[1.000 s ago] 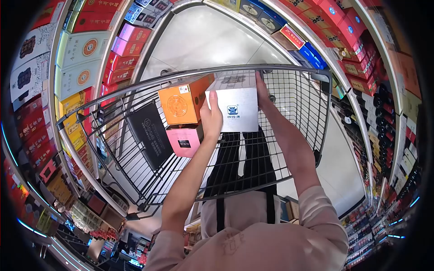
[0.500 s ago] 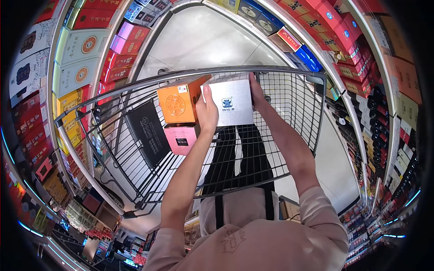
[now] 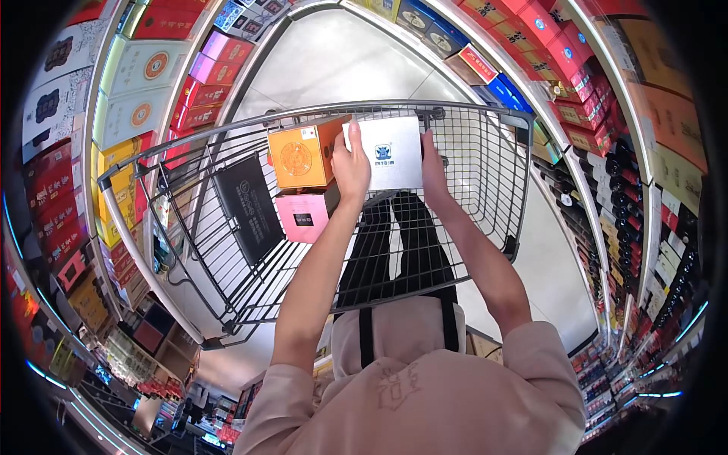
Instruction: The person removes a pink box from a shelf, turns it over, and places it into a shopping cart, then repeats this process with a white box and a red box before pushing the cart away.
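Note:
A silver-white gift box (image 3: 392, 163) with a blue emblem is gripped between my two hands inside the shopping cart (image 3: 504, 246). My left hand (image 3: 351, 168) wraps its left side, the thumb lying on the top face. Along the right side presses my right hand (image 3: 435, 171), its fingers partly hidden behind the box. Just left of my left hand is an orange box (image 3: 297, 158) with a round seal. A pink box (image 3: 299, 218) with a dark label sits beside the orange one, partly behind my left forearm.
A black panel with white print (image 3: 248, 208) is at the cart's left end. Shelves of red boxes (image 3: 523, 38) curve along the right, with dark bottles (image 3: 618, 201) below. More boxed goods (image 3: 140, 68) line the left shelves. Pale floor (image 3: 334, 64) shows beyond the cart.
The silver-white box has tilted so its printed face shows more squarely, and both hands have moved slightly up with it. The cart and its boxes sit slightly higher in view.

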### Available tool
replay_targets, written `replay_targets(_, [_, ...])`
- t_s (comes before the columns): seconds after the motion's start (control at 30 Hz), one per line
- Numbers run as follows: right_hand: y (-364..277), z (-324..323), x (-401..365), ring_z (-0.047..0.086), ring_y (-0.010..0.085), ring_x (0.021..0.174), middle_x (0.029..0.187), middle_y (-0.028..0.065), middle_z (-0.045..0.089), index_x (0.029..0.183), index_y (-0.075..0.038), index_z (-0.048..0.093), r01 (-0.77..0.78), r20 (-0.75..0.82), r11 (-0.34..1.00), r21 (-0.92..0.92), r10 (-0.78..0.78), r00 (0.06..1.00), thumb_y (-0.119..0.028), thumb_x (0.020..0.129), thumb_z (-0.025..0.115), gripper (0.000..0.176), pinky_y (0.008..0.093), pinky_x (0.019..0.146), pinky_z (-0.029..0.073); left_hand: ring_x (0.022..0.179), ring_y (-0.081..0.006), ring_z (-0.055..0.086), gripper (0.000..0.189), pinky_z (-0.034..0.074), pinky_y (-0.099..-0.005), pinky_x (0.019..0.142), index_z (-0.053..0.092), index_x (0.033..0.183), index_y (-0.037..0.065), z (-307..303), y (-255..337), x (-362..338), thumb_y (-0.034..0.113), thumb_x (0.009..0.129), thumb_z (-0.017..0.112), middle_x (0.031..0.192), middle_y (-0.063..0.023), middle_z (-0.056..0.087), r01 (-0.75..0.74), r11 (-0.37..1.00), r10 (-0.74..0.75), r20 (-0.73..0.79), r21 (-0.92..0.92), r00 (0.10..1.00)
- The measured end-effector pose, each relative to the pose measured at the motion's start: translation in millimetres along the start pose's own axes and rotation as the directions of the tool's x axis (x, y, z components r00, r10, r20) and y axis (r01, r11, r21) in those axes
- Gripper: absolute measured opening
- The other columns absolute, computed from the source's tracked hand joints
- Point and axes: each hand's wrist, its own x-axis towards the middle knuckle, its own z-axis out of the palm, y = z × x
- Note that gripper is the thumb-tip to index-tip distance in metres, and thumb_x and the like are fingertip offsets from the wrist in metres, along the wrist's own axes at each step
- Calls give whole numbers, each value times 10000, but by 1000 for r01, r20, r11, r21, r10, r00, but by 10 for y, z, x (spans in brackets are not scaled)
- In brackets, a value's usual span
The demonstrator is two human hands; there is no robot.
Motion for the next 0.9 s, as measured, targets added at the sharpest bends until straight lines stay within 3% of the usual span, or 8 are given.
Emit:
replay_targets(0.07, [-54,64,-279,558,247,1312,1465,175,574,1537,41,451,277,44,958,-79,-275,961,-571,1101,414,752,322,1132,392,1138,-451,682,713,499,-474,1010,601,1335,-109,-26,88,-52,546,1088,464,1139,-333,710,-6,1000,6,-10,13,1000])
replay_targets(0.27, [193,14,-334,489,373,1439,1564,290,466,1611,71,254,452,113,760,-467,-456,883,-560,1067,499,869,387,1170,380,1209,-494,620,671,469,-505,1048,438,1459,-108,-8,173,-167,462,1105,457,1224,-365,655,58,994,-58,-5,92,998])
replay_targets(0.37, [206,-31,-285,476,449,1431,1564,328,440,1609,82,239,441,170,752,-490,-413,895,-596,1047,502,919,425,1174,381,1430,-484,390,550,357,-501,1164,346,1494,-118,18,-5,-355,210,1085,511,1508,-364,392,-371,924,377,-62,94,924])
replay_targets(0.5, [270,-55,-184,493,465,1411,1575,328,427,1627,65,187,438,106,715,-545,-459,882,-623,1032,501,962,455,1174,376,1394,-438,442,477,373,-489,1159,389,1458,-110,-194,55,-790,120,1065,530,1489,-314,439,-606,773,630,-110,185,769])
replay_targets(0.67, [82,-127,-725,524,409,1400,1569,306,452,1625,28,245,435,63,717,-544,-482,874,-572,1039,534,887,427,1169,387,1269,-311,585,296,440,-396,1100,575,1316,-26,-725,-118,-1455,157,1086,542,1376,-198,607,-503,863,505,-84,48,859])
replay_targets(0.73, [128,-224,-1033,565,358,1366,1567,288,466,1603,19,318,494,118,757,-427,-495,861,-515,1041,583,819,402,1148,409,1106,-220,664,260,501,-338,984,607,1274,-13,-969,-216,-1787,167,1103,529,1195,-128,706,-217,934,256,108,-285,961])
replay_targets(0.8, [298,-374,-1248,605,307,1320,1536,256,516,1566,15,395,583,144,692,-426,-585,798,-400,1064,601,683,377,1120,437,1020,-139,678,250,516,-284,901,626,1244,-7,-1291,-247,-2111,181,1113,526,1074,-68,740,-84,938,179,261,-338,949])
replay_targets(0.9, [363,-370,-2024,671,225,1177,1348,176,647,1455,24,496,580,295,777,-243,-511,808,-218,1098,556,436,304,1001,497,966,-152,706,244,536,-294,852,635,1251,10,-1760,-316,-2510,181,1106,536,1030,-70,756,-80,962,178,375,-262,910])
